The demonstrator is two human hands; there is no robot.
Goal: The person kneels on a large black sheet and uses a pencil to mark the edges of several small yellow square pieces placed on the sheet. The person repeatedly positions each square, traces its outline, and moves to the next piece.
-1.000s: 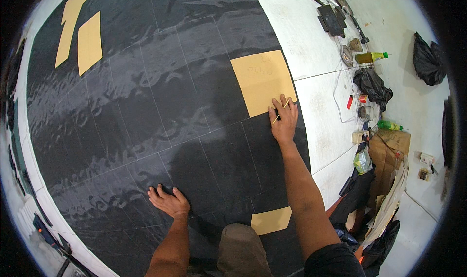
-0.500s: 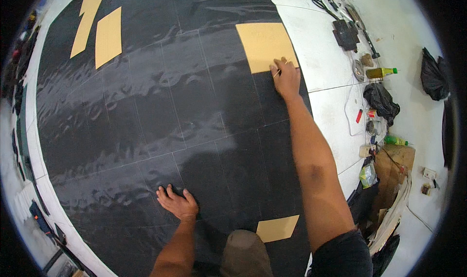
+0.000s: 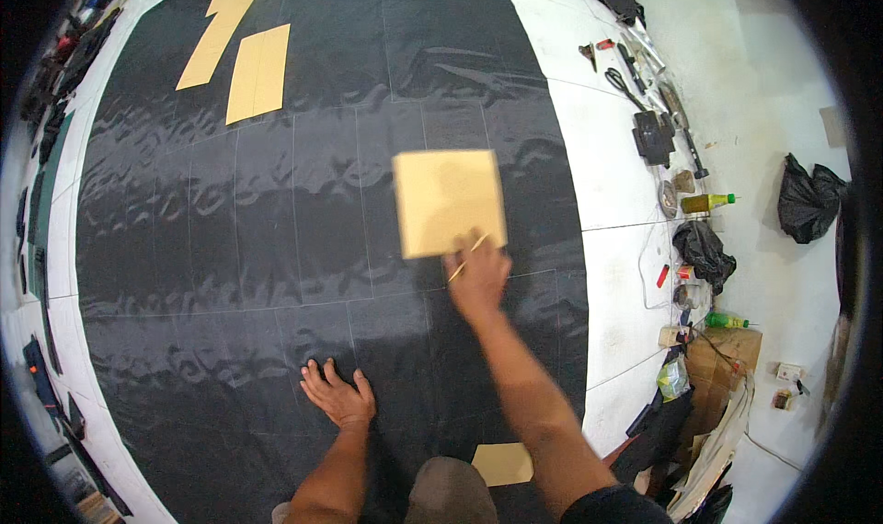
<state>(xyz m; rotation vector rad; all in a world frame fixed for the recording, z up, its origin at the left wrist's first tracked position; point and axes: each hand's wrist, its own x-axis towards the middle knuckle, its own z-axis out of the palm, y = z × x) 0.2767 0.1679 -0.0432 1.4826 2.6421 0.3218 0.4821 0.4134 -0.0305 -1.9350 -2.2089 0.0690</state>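
A large black sheet (image 3: 248, 354), marked with thin pale lines, is spread in front of me. My left hand (image 3: 340, 397) rests on it, fingers spread and holding nothing. My right hand (image 3: 478, 274), somewhat blurred, grips the lower edge of a yellow square piece of card (image 3: 448, 197). A thin, pale, pencil-like stick (image 3: 467, 257) is also between its fingers. Whether the card is lifted or slides on the sheet, I cannot tell. Another yellow piece (image 3: 504, 464) lies near my knee (image 3: 451, 494), partly covered by my right forearm.
Two more yellow pieces, one angled (image 3: 221, 27) and one rectangular (image 3: 258, 73), lie at the far left. Along the right, on white flooring (image 3: 625, 276), are scissors (image 3: 625, 87), bottles (image 3: 708, 203), a black bag (image 3: 705, 255) and cardboard (image 3: 727, 349). Assorted items line the left edge.
My right hand has brought the square card leftward and nearer, from the sheet's right edge toward its middle. The left hand stays flat on the sheet. The view has shifted somewhat.
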